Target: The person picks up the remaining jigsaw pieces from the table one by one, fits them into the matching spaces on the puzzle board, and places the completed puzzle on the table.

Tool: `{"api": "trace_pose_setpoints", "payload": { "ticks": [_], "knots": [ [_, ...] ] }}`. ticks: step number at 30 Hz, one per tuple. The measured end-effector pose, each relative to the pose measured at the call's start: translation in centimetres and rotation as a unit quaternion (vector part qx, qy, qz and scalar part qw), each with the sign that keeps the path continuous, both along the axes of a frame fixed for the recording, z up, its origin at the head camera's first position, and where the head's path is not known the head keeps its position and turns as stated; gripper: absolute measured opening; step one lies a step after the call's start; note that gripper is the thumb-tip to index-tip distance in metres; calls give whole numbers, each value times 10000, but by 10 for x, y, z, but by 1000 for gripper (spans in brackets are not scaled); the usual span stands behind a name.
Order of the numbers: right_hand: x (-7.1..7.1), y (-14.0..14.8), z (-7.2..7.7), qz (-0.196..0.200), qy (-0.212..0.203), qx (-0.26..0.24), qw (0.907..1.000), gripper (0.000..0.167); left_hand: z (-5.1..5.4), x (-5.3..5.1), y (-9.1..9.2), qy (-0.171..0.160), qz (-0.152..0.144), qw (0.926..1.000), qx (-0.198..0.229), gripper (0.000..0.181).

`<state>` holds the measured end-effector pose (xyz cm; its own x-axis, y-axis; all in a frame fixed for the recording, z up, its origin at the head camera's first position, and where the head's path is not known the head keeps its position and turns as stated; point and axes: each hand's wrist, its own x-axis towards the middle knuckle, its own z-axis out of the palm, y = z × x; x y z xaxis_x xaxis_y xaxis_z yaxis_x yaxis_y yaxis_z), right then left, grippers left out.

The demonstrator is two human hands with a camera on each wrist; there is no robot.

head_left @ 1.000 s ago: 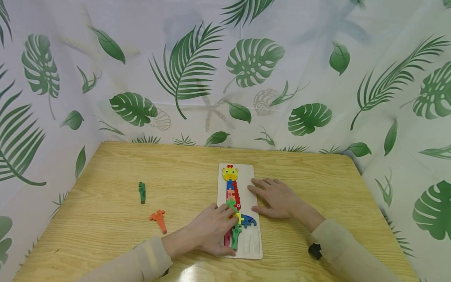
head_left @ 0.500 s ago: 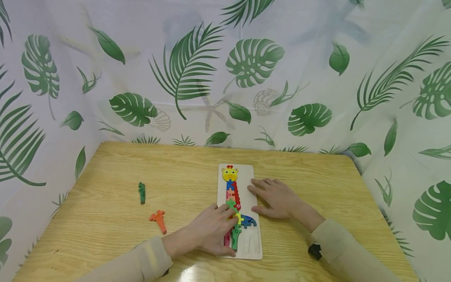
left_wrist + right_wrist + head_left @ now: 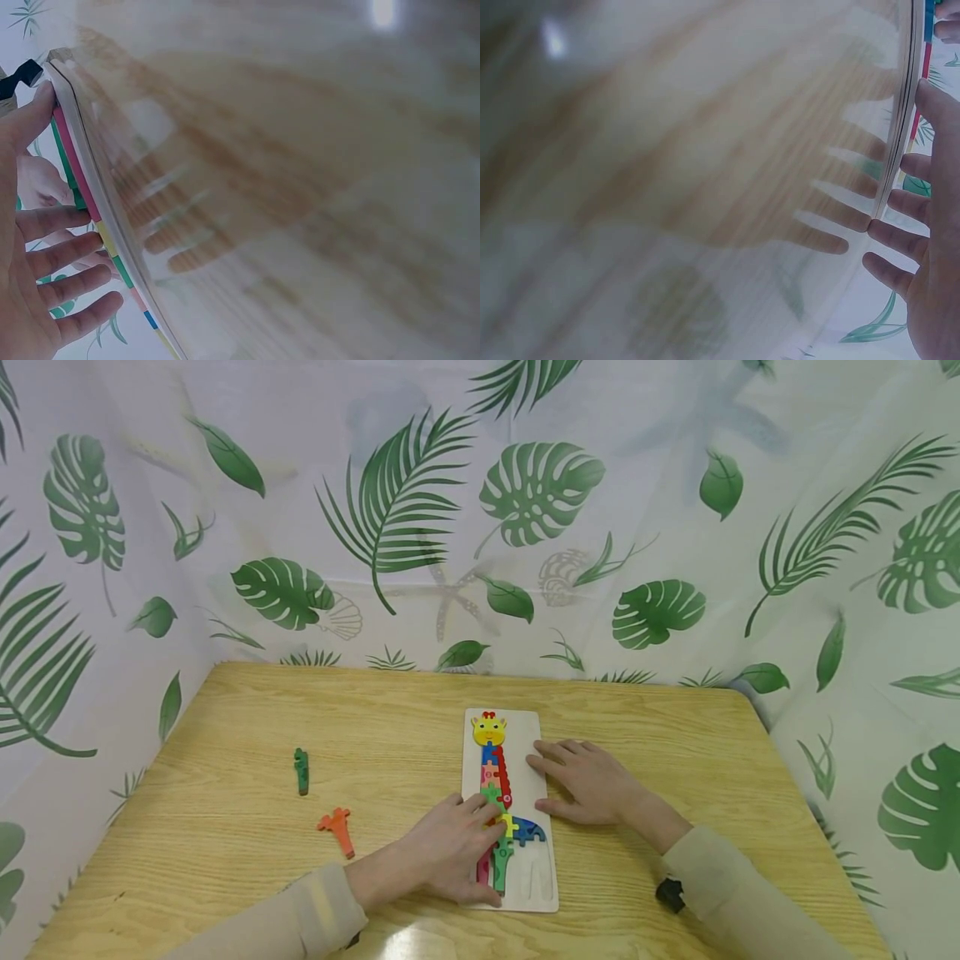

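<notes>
A giraffe puzzle lies in a pale board [image 3: 531,727], its yellow head [image 3: 489,728] at the far end and number pieces below. My left hand [image 3: 453,850] rests over the lower left of the board, fingers spread on the pieces, thumb at the near edge; it hides some of them. In the left wrist view that hand [image 3: 56,277] has its fingers apart along the board's side. My right hand [image 3: 588,781] touches the board's right edge with relaxed fingers. The right wrist view shows this hand [image 3: 937,217] beside the board's edge [image 3: 900,127]. An empty leg recess [image 3: 536,877] shows at lower right.
On the wooden table [image 3: 225,827], left of the board, lie a dark green piece [image 3: 302,772] and an orange piece [image 3: 339,832]. A leaf-patterned cloth [image 3: 420,635] stands behind and at both sides. A black object [image 3: 671,894] is by the right sleeve.
</notes>
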<state>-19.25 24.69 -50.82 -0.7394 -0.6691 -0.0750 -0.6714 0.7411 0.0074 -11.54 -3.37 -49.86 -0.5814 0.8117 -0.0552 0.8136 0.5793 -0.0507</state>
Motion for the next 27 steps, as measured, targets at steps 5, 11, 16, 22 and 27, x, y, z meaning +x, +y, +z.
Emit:
{"api": "trace_pose_setpoints", "payload": {
  "ticks": [5, 11, 16, 22, 27],
  "knots": [
    [0, 0, 1, 1, -16, -14, 10000, 74, 2, 0, 0, -15, 8, 10000, -19, 88],
    [0, -1, 1, -18, -62, -8, 10000, 74, 2, 1, -1, 44, -40, 10000, 6, 88],
    [-1, 0, 0, -13, -60, -9, 10000, 74, 1, 1, -2, 120, -112, 9998, 117, 87],
    [-1, 1, -1, 15, -13, -25, 10000, 74, 3, 1, -4, 37, -107, 9998, 164, 87],
    [-2, 1, -1, 13, -16, -2, 10000, 74, 7, -1, -6, -79, -71, 9998, 163, 88]
  ]
}}
